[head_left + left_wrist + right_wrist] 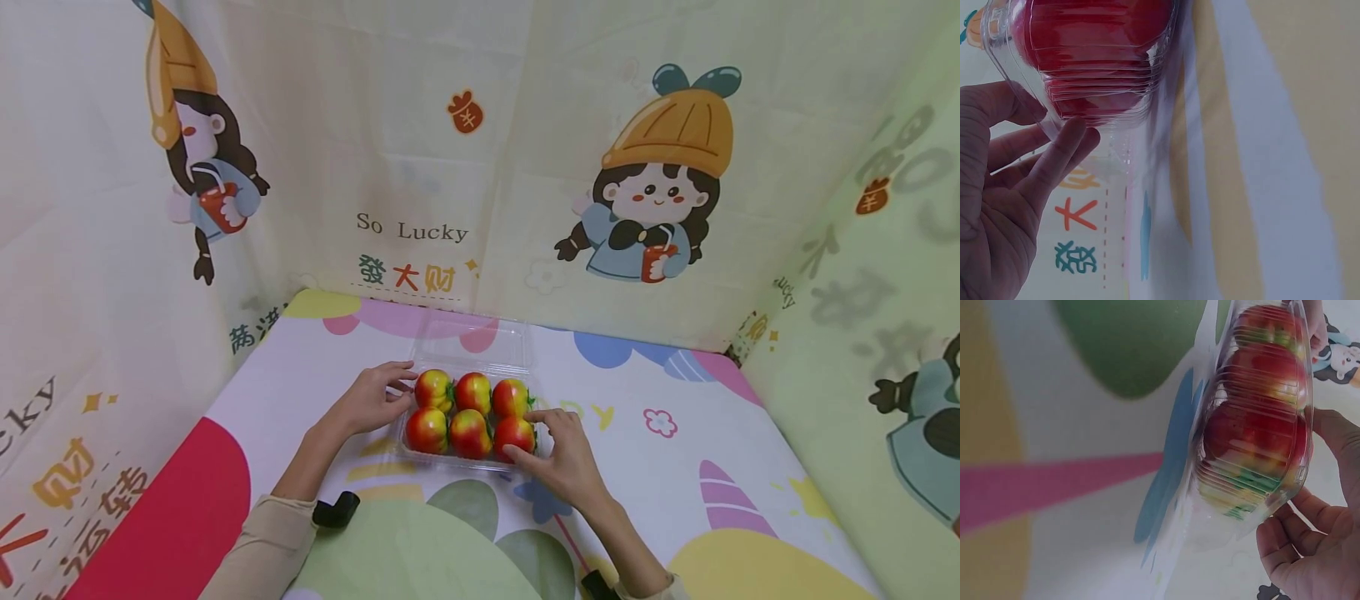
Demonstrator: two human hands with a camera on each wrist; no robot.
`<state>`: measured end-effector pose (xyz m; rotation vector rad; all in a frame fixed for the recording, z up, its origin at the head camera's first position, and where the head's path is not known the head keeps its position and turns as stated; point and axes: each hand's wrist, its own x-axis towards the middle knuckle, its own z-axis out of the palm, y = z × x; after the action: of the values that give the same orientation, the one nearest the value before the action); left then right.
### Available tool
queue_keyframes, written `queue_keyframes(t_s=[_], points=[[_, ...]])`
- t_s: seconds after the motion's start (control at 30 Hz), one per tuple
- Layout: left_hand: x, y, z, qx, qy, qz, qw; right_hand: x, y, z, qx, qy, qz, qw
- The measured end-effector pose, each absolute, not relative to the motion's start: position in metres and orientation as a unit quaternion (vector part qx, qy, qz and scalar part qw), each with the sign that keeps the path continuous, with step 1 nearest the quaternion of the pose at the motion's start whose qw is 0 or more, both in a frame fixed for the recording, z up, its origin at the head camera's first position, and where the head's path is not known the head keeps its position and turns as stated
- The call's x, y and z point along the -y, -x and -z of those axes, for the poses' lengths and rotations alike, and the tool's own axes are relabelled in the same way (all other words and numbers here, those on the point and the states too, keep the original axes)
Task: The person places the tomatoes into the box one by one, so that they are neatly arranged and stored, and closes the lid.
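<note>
A clear plastic box lies open on the table, its lid folded back flat behind it. Several apple-like fruits, red and yellow with green at the stems, fill the tray in two rows. My left hand holds the tray's left side, with thumb and fingers about the rim in the left wrist view. At the right end, my right hand grips the rim. Its thumb lies over the front right fruit, and its other fingers curl outside the wall in the right wrist view.
A colourfully printed cloth covers the table. Cartoon-printed curtains stand behind it and on both sides. A black strap mount sits on the left wrist, another on the right.
</note>
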<state>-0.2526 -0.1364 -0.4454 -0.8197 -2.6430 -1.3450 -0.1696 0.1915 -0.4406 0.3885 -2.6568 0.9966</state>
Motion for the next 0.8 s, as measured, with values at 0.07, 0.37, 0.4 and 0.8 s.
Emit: queue_keyframes(t_s=[0.07, 0.37, 0.4, 0.8], points=[[0.136, 0.254, 0.446, 0.859, 0.266, 0.437, 0.035, -0.193, 0.171, 0.441, 0.917, -0.138, -0.346, 0.145], [0.134, 0.255, 0.448, 0.861, 0.249, 0.440, 0.042, -0.205, 0.182, 0.441, 0.903, -0.140, -0.375, 0.158], [0.133, 0.255, 0.448, 0.861, 0.245, 0.443, 0.044, -0.206, 0.184, 0.441, 0.901, -0.138, -0.379, 0.159], [0.126, 0.290, 0.440, 0.880, 0.165, 0.440, 0.072, -0.223, 0.238, 0.429, 0.895, -0.077, -0.418, 0.133]])
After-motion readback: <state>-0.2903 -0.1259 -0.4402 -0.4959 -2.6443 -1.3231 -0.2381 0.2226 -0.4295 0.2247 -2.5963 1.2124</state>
